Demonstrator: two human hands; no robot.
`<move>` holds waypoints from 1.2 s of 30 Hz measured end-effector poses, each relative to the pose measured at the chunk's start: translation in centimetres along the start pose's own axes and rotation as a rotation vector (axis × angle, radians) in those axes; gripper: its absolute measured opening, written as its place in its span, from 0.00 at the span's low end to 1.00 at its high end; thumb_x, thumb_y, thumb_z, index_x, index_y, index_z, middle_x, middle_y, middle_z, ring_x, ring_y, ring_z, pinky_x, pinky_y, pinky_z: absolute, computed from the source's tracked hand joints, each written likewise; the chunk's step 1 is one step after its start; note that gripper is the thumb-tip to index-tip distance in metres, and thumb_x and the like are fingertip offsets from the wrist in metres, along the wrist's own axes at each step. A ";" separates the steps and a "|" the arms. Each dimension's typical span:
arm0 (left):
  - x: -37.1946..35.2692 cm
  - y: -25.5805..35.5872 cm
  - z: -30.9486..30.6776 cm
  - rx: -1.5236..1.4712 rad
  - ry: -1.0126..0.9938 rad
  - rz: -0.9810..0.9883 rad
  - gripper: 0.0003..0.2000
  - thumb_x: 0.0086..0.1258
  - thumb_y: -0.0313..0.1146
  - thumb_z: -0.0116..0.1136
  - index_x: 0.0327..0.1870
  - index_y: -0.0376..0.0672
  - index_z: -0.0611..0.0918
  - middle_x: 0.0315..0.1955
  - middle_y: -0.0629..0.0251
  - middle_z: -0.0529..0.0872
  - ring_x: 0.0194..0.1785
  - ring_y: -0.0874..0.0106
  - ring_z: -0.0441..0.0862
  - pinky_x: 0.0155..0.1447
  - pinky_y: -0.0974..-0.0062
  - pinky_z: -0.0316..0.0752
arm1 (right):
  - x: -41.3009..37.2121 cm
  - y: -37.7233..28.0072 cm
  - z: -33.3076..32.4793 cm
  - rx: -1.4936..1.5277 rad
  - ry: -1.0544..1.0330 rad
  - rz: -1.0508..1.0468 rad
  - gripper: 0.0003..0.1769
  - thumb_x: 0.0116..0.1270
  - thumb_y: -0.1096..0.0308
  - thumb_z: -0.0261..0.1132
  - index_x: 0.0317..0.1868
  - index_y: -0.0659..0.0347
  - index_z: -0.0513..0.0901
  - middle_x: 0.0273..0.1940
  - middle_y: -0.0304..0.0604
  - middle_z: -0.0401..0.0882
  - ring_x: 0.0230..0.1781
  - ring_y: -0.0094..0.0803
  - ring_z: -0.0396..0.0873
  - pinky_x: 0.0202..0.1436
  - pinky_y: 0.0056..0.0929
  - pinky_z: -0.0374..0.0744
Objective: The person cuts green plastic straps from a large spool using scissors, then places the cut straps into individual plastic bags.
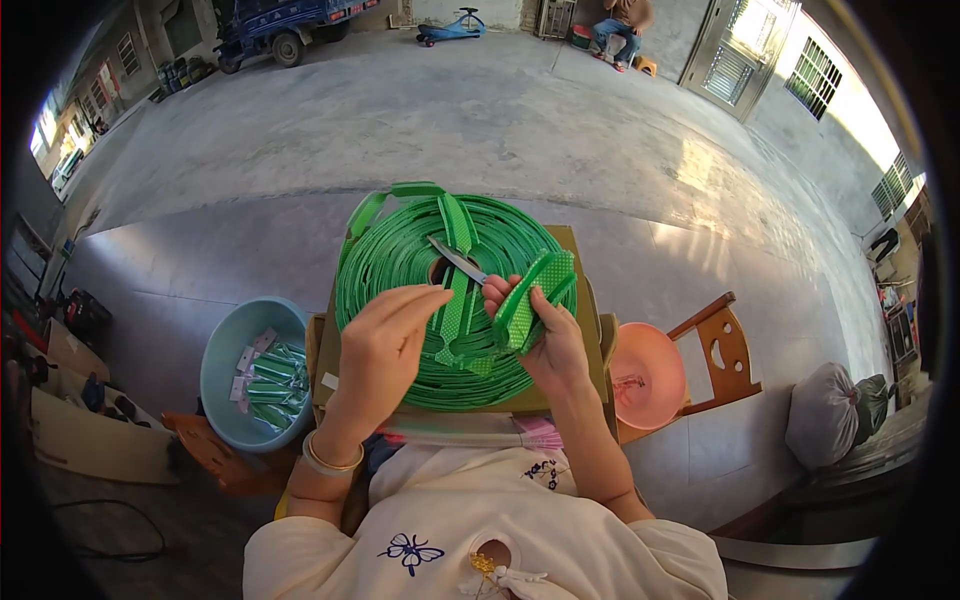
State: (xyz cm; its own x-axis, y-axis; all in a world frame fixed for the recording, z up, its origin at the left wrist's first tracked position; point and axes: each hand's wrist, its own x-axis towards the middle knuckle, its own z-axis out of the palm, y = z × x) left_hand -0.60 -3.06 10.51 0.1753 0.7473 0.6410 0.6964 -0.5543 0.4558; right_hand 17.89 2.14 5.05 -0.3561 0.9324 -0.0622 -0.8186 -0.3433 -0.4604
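Observation:
In front of me lies a large flat coil of green plastic ribbon [385, 245], with loose dotted lengths across its top. My right hand [555, 350] is closed around a folded bundle of green dotted ribbon [530, 305]. A pair of scissors [457, 261] projects from the same hand, blades pointing up and left over the coil's centre; their handles are hidden. Above the coil's left side, my left hand [390, 345] has its fingers pressed together. Anything between those fingertips is too small or hidden to make out.
The coil rests on a cardboard box [565, 245]. On the left stands a blue tub [215, 390] of green packaged pieces; on the right, a pink basin [660, 375] by a wooden chair [725, 350]. Farther off are a seated person [622, 35] and a blue vehicle [285, 25].

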 end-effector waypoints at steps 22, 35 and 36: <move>-1.8 -1.1 3.1 -0.623 -0.383 -0.024 0.15 0.48 0.15 0.57 0.37 0.38 0.85 0.30 0.62 0.87 0.33 0.72 0.85 0.41 0.80 0.77 | -0.6 0.3 -0.2 0.211 -0.087 0.402 0.20 0.70 0.65 0.51 0.58 0.65 0.67 0.58 0.43 0.71 0.63 0.37 0.63 0.69 0.45 0.61; -2.6 -1.5 4.7 -1.115 -0.349 -0.575 0.04 0.58 0.19 0.59 0.33 0.31 0.82 0.29 0.57 0.84 0.32 0.69 0.84 0.40 0.77 0.81 | -1.1 -0.2 0.2 0.119 -0.159 0.346 0.19 0.71 0.60 0.50 0.58 0.58 0.67 0.59 0.37 0.71 0.65 0.34 0.60 0.62 0.42 0.68; -2.6 -1.5 4.7 -1.171 -0.344 -0.619 0.03 0.59 0.19 0.59 0.33 0.30 0.82 0.29 0.57 0.84 0.33 0.70 0.84 0.40 0.77 0.81 | -1.1 -0.2 0.2 0.114 -0.166 0.336 0.18 0.71 0.60 0.50 0.58 0.57 0.68 0.59 0.36 0.71 0.65 0.34 0.60 0.61 0.41 0.68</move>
State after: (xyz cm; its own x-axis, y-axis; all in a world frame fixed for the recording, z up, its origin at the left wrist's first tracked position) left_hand 1.18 -2.46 5.26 0.3351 0.9415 0.0369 -0.2372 0.0464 0.9704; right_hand 18.36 1.12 5.43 -0.6736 0.7378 -0.0441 -0.6853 -0.6457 -0.3368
